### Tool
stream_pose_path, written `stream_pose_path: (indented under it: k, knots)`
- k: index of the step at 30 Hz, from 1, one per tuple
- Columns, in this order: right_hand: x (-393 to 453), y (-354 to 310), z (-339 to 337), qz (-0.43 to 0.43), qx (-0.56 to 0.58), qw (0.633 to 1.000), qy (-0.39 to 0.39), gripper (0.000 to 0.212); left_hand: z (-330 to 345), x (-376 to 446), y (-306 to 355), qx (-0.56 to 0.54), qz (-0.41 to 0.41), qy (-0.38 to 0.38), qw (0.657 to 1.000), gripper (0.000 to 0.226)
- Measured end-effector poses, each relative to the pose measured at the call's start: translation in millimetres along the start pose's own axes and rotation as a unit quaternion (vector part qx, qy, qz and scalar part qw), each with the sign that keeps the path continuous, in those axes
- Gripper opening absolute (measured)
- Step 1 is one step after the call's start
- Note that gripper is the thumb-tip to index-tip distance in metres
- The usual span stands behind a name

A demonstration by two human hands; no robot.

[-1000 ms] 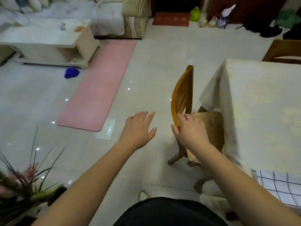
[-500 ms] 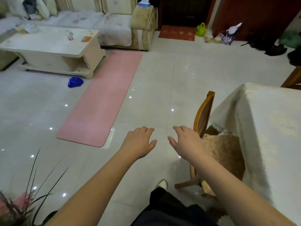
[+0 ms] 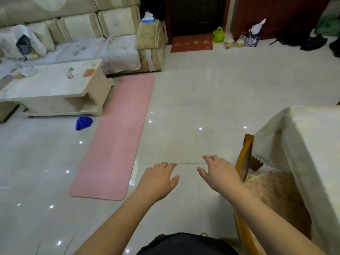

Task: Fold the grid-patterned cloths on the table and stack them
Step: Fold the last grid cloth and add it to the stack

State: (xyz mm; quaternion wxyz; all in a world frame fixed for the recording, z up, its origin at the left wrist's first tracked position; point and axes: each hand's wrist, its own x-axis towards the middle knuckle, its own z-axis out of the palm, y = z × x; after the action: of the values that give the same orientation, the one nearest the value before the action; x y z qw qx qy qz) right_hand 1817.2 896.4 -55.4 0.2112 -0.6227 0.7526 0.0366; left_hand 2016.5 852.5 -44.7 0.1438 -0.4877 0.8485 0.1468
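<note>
Both my hands are stretched out in front of me over the tiled floor, holding nothing. My left hand [image 3: 159, 178] has its fingers relaxed and slightly bent. My right hand [image 3: 219, 173] is spread loosely, just left of the wooden chair [image 3: 245, 157]. The table [image 3: 316, 137] with its cream cloth stands at the right edge. No grid-patterned cloth is in view.
A pink mat [image 3: 114, 138] lies on the floor to the left. Beyond it stand a white coffee table [image 3: 49, 89] and a sofa [image 3: 110, 39]. A blue rag [image 3: 83, 122] lies on the tiles. Bags and a red doormat [image 3: 191, 43] sit by the far doors.
My view has swung left and up, away from the table; the grid cloth at the lower right has left the frame. My right hand has come off the chair back.
</note>
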Motion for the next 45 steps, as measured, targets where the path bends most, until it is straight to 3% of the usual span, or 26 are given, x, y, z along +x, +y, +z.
stream_pose_path:
  k: [5, 12, 19, 27, 35, 45]
  knots:
    - [42, 4, -4, 0.033, -0.010, 0.999, 0.006, 0.059, -3, 69, -16, -0.001, 0.044, -0.031, 0.999, 0.055]
    - [144, -12, -30, 0.099, -0.017, 0.994, 0.029, 0.058, -55, 191, -54, 0.010, 0.122, 0.019, 0.992, 0.055]
    - [219, -15, -84, 0.148, 0.015, 0.987, 0.058, 0.058, -114, 290, -56, 0.055, 0.208, 0.014, 0.977, 0.055]
    - [281, 52, -109, 0.223, 0.053, 0.972, 0.056, 0.058, -134, 397, 1, 0.103, 0.288, -0.006, 0.952, 0.057]
    - [351, 146, -145, 0.274, 0.091, 0.954, 0.076, 0.054, -176, 510, 71, 0.148, 0.307, -0.030, 0.940, 0.054]
    - [413, 266, -200, 0.339, 0.112, 0.927, 0.112, 0.065, -228, 641, 174, 0.166, 0.391, 0.018, 0.905, 0.060]
